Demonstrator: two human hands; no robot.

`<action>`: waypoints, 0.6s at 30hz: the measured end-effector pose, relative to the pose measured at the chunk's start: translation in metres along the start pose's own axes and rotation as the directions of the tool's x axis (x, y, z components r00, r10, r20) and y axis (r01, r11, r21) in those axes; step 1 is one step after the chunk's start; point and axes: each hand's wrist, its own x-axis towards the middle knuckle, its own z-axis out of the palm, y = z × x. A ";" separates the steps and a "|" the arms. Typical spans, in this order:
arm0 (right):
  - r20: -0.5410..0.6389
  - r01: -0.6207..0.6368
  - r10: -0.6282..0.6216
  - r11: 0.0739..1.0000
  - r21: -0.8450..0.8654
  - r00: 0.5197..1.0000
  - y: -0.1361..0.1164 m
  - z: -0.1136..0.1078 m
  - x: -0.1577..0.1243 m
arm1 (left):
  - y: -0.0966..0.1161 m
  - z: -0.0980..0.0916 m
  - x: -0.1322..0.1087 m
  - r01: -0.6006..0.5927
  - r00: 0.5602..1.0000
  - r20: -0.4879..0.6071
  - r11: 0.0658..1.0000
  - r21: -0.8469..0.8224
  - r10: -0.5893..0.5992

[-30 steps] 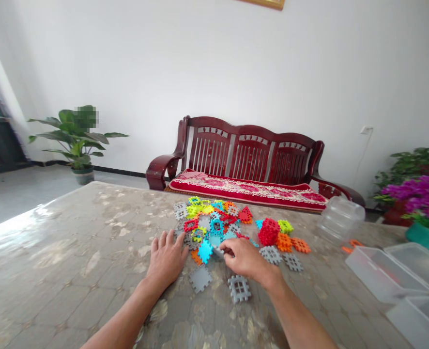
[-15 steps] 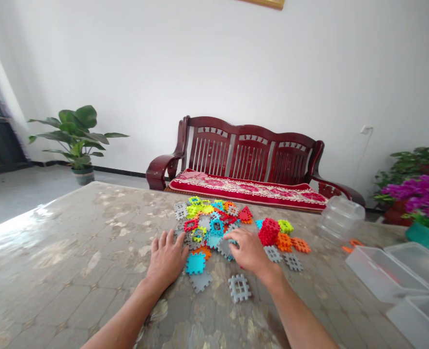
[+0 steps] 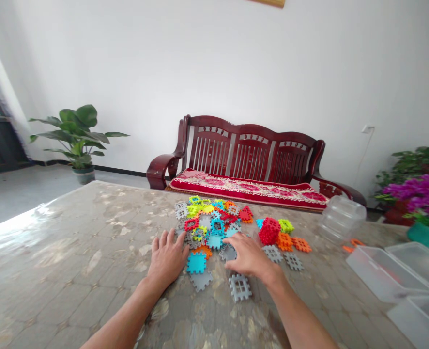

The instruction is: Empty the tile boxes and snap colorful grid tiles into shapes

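A heap of flat notched plastic pieces in several colours lies on the patterned table (image 3: 101,252). My left hand (image 3: 168,254) rests with fingers spread at the heap's left edge, beside a blue square (image 3: 196,263). At the right side my right hand (image 3: 248,253) is open, thumb apart from the fingers, over a grey piece (image 3: 228,252) and near a light blue one (image 3: 232,232). Closer to me is a grey window-like square (image 3: 239,287). A plain grey piece (image 3: 201,279) lies below the blue square. To the right sits a red ball-like block (image 3: 269,231).
Orange pieces (image 3: 301,244) and grey frames (image 3: 293,261) lie right of my right hand. Clear plastic boxes (image 3: 381,274) and a clear stacked container (image 3: 341,220) stand on the right. Behind the table is a wooden bench (image 3: 252,150).
My right hand's thumb has moved away from its fingers and toward me. The grey piece under that hand now lies flatter and shows more. My left hand has hardly moved.
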 end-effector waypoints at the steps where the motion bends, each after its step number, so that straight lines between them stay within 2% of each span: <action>1: 0.013 0.003 -0.003 1.000 -0.007 1.000 0.000 0.002 0.000 | 0.000 0.000 0.000 0.000 1.000 0.000 1.000 0.003 0.000; 6: -0.007 0.000 0.000 1.000 -0.023 1.000 -0.002 0.008 0.001 | -0.001 0.002 0.001 -0.008 1.000 -0.007 1.000 -0.002 0.008; 13: -0.080 -0.092 0.102 0.988 0.124 0.992 -0.002 -0.003 0.006 | 0.000 -0.001 0.000 -0.005 1.000 0.003 1.000 0.016 0.005; 18: -0.145 -0.118 0.140 0.982 0.151 0.980 0.004 0.001 0.007 | 0.001 -0.002 0.000 0.003 1.000 0.015 1.000 0.021 -0.003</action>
